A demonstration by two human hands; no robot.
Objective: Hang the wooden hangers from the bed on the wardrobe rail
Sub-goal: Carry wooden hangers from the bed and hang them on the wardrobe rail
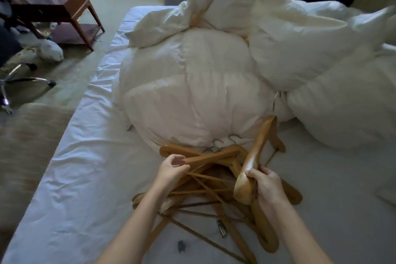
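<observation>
I am leaning over the bed, its white sheet wrinkled, a cream duvet heaped on the far side. The wooden hangers are lying tangled on the near part. My right hand is gripping one raised hanger; my left hand is curling half-open on another's arm. Far left, a wooden table is standing on beige carpet.

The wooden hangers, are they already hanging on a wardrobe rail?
No, the wooden hangers lie in a tangled pile on the bed, with one gripped by the right hand.
</observation>
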